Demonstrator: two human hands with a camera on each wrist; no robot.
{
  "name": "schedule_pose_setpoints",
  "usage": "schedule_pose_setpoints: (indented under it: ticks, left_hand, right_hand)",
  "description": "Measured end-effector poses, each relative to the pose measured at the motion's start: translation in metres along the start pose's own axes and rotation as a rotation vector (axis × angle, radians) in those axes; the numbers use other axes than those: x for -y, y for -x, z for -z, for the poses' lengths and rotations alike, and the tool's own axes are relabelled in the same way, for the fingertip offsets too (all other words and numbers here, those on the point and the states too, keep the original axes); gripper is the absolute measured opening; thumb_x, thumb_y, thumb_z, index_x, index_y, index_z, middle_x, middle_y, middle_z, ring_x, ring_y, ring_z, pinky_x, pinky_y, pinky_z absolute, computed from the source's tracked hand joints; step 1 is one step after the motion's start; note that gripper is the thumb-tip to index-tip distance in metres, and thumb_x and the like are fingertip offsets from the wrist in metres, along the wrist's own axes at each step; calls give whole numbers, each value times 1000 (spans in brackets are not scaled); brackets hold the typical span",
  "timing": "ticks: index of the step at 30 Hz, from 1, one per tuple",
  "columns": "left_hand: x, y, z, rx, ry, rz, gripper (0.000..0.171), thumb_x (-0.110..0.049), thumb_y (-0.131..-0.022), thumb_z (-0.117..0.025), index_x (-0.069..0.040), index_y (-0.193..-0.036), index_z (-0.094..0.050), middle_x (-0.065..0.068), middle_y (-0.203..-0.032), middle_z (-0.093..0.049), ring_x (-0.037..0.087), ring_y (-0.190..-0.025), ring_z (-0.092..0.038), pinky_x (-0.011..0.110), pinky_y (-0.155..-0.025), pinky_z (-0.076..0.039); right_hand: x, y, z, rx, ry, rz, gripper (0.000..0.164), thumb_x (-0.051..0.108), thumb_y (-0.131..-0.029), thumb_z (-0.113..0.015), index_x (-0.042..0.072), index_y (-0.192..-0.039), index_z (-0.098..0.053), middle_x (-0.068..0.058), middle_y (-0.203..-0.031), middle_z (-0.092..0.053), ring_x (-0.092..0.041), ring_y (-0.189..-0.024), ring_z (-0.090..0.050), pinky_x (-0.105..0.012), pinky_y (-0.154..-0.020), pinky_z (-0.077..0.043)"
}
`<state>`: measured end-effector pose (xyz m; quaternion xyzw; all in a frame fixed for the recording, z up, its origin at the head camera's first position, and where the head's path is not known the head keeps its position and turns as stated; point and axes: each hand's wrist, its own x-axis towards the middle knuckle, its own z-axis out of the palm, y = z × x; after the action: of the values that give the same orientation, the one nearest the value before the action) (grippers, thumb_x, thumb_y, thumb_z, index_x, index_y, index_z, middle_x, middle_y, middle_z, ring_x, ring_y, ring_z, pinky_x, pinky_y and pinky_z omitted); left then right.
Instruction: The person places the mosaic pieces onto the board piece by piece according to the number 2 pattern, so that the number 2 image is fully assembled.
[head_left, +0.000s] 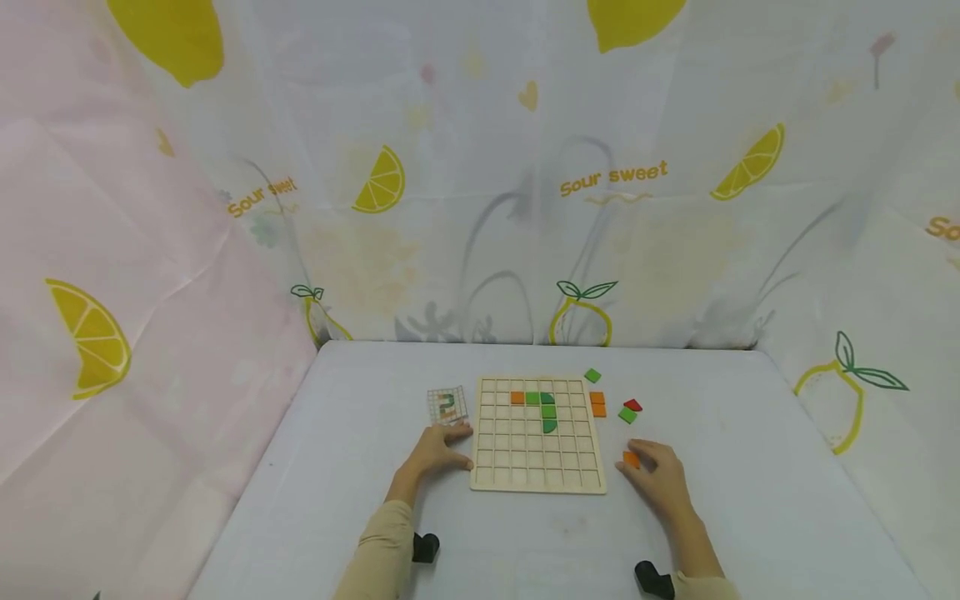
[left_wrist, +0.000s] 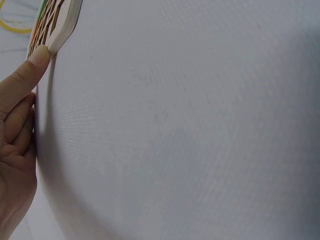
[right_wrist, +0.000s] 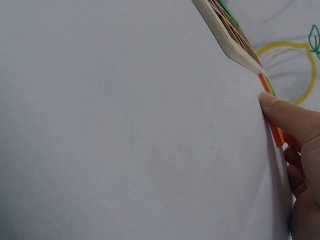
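A wooden grid board lies flat on the table. In its upper cells sit an orange square tile, green square tiles and dark green rounded tiles. The left hand rests at the board's left edge, thumb and fingertips spread against it; its thumb touches the board's corner in the left wrist view. Right of the board, the right hand pinches an orange square tile at the tabletop. That tile shows edge-on beside the thumb in the right wrist view.
Left of the board lies a clear pattern card with a printed grid. Beyond its right side lie orange tiles, green tiles and a red tile. Printed cloth hangs behind the white table.
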<state>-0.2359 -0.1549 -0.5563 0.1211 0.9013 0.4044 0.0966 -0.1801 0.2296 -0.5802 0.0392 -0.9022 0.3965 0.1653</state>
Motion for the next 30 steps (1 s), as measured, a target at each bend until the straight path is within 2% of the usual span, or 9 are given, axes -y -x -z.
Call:
schedule_pose_setpoints:
  ticks: [4, 8, 12, 15, 19, 23, 30]
  left_hand:
    - [1, 1, -1, -6, -2, 2, 64, -17, -60, -87, -1, -118, -63, 18, -132, -53, 34, -126, -48, 49, -106, -35]
    - [0, 2, -1, -6, 4, -1, 64, -16, -60, -86, -1, -118, -63, 20, -133, -51, 35, -125, -47, 50, -106, -35]
    - [-1, 3, -1, -6, 8, -14, 63, -16, -61, -86, 0, -117, -63, 21, -132, -51, 35, -125, -47, 50, -106, -35]
    - [-1, 2, -1, -9, 9, -15, 63, -16, -60, -86, 0, -117, -63, 21, -133, -51, 35, -125, -47, 50, -106, -35]
    - [0, 2, -1, -17, 17, -4, 64, -15, -60, -86, 0, -117, -63, 20, -133, -51, 35, -126, -47, 49, -107, -35]
    - [0, 2, -1, -22, 18, -10, 64, -15, -60, -86, 1, -117, -64, 20, -132, -52, 34, -125, -48, 49, -106, -35]
    - [3, 0, -3, -20, 20, -16, 64, -16, -59, -87, 0, -117, -64, 20, -132, -52, 34, -125, -48, 48, -106, -35]
  right_hand:
    - [-2, 3, 4, 7, 11, 13, 34, 6, -73, -77, -6, -103, -67, -21, -105, -67, -39, -104, -58, -51, -91, -45]
    - [-3, 4, 6, 4, 22, 28, 27, 3, -72, -78, -2, -98, -70, -15, -99, -69, -35, -98, -61, -36, -86, -52]
    - [0, 3, 8, 5, 6, 55, 26, -2, -71, -76, -2, -96, -70, -13, -96, -69, -34, -92, -62, -22, -80, -53]
    - [2, 2, 11, 13, 12, 52, 30, -4, -70, -75, -5, -100, -68, -15, -96, -67, -31, -88, -62, -22, -77, -54]
    - [2, 1, 12, 19, 29, 15, 33, -6, -69, -72, -8, -101, -67, -12, -89, -66, -21, -77, -58, -23, -68, -54]
    - [1, -2, 11, 22, 31, -11, 34, -7, -68, -71, -11, -101, -65, -9, -82, -65, -12, -69, -52, -20, -60, -50]
    - [5, -8, 4, -50, -20, -17, 38, -8, -66, -70, -12, -103, -62, -11, -79, -63, -12, -66, -50, -14, -55, -45]
